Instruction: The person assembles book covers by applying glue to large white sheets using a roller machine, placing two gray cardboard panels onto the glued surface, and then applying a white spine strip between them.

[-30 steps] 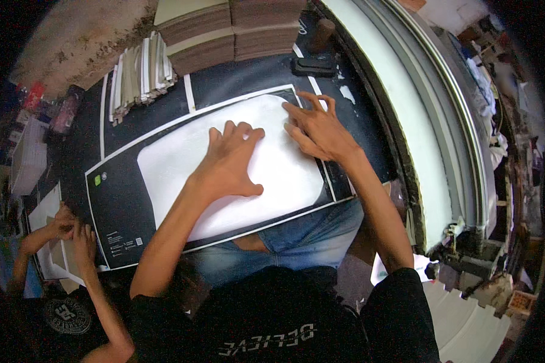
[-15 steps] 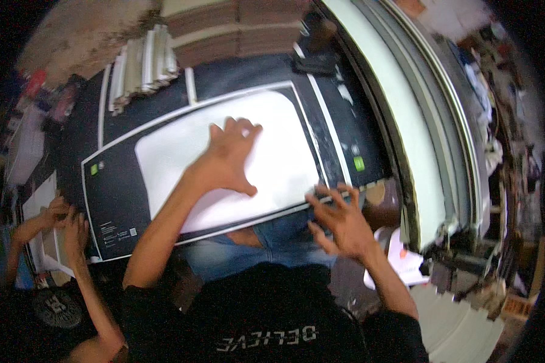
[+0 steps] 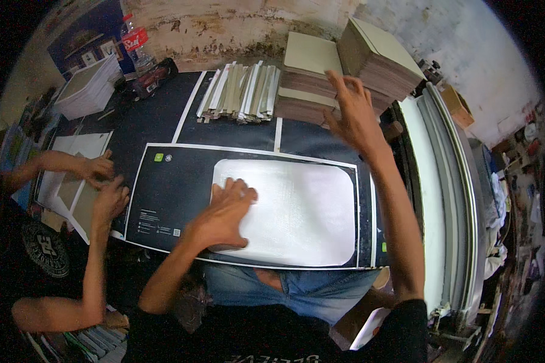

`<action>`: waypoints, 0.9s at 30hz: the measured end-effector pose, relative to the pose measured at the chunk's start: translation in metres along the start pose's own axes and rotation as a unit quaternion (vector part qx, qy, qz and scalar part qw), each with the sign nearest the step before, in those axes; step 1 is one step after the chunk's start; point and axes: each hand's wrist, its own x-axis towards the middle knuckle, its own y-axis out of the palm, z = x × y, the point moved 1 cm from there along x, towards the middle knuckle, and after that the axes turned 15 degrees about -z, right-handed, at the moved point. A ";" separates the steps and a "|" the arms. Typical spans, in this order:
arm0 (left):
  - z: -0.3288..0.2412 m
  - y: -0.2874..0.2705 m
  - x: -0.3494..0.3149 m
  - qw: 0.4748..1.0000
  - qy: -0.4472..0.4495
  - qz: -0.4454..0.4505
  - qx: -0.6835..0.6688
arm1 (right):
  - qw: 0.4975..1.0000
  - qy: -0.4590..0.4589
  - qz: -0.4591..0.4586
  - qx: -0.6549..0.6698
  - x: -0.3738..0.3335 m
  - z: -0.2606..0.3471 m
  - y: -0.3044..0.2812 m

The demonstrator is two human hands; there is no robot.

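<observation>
Fingers (image 3: 239, 192) of my left hand (image 3: 224, 215) lie spread and flat on the white rounded panel of a large black printed cardboard sheet (image 3: 175, 199), pressing down rather than gripping anything; the sheet lies flat on the table (image 3: 145, 121) directly under them and runs well out to either side. My right hand (image 3: 352, 115) is raised with its fingers splayed open and empty, reaching toward the stack of grey-brown square boards (image 3: 312, 75) just beyond its fingertips; whether it touches the stack I cannot tell. I judge the sheet to be light and thin, stiff enough to hold flat but ready to bend or crease if lifted by one corner, and its printed face looks smooth, so it could slide under a flat palm. Taking it by two opposite edges, near the corners, seems the safest hold. The boards beyond my right fingers look rigid and dense, heavy as a pile but easy one at a time, best pinched by an edge from the top. To the left of that pile, past my left fingers, lies a fanned row of folded pale card strips (image 3: 239, 91). Farther left of my left hand, another person's two hands (image 3: 103, 181) press on a white sheet (image 3: 82, 148).
</observation>
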 end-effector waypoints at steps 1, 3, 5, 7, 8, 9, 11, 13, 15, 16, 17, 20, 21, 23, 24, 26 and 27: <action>0.008 -0.003 -0.005 1.000 -0.009 -0.014 -0.004 | 0.999 -0.006 0.027 -0.025 0.019 -0.017 0.016; 0.018 0.006 -0.013 1.000 -0.012 -0.017 0.009 | 0.995 -0.003 0.059 -0.084 0.047 -0.044 0.053; 0.030 0.014 -0.023 0.999 -0.023 -0.028 0.013 | 0.989 -0.004 0.091 -0.120 0.069 -0.044 0.071; 0.036 0.022 -0.030 0.999 -0.028 -0.042 0.000 | 0.980 -0.001 0.134 -0.146 0.077 -0.047 0.083; 0.038 0.024 -0.031 0.999 -0.023 -0.047 0.000 | 0.980 0.001 0.125 -0.157 0.080 -0.050 0.086; 0.041 0.023 -0.031 0.998 -0.018 -0.052 0.000 | 0.979 0.004 0.115 -0.169 0.083 -0.055 0.087; 0.044 0.027 -0.034 0.999 -0.018 -0.047 -0.008 | 0.982 -0.014 0.106 -0.156 0.072 -0.059 0.091; 0.041 0.025 -0.030 0.999 -0.017 -0.041 -0.014 | 0.988 -0.054 0.087 -0.117 0.072 -0.062 0.077; 0.036 0.021 -0.032 0.999 -0.036 -0.020 -0.028 | 0.994 -0.066 0.032 -0.080 0.059 -0.054 0.071; 0.034 0.022 -0.030 0.999 -0.030 -0.020 -0.032 | 0.995 -0.060 0.034 -0.067 0.048 -0.062 0.066; 0.035 0.022 -0.032 0.999 -0.034 -0.022 -0.034 | 0.997 -0.057 0.034 -0.045 0.044 -0.053 0.059; 0.043 0.025 -0.049 0.998 -0.021 -0.054 -0.028 | 0.970 -0.166 -0.175 -0.018 -0.003 0.007 0.017; 0.043 0.026 -0.045 0.984 -0.043 -0.105 -0.140 | 0.953 -0.202 -0.224 -0.033 -0.022 0.022 0.002; 0.046 0.025 -0.039 0.912 -0.094 -0.192 -0.350 | 0.943 -0.221 -0.245 0.041 -0.059 0.062 -0.022; 0.041 0.025 -0.027 0.779 -0.121 -0.210 -0.578 | 0.950 -0.219 -0.220 0.048 -0.082 0.076 -0.033; 0.029 0.017 -0.020 0.614 -0.164 -0.214 -0.742 | 0.958 -0.207 -0.175 0.094 -0.122 0.103 -0.037; 0.024 0.019 -0.018 0.597 -0.171 -0.257 -0.741 | 0.958 -0.203 -0.156 0.127 -0.136 0.115 -0.037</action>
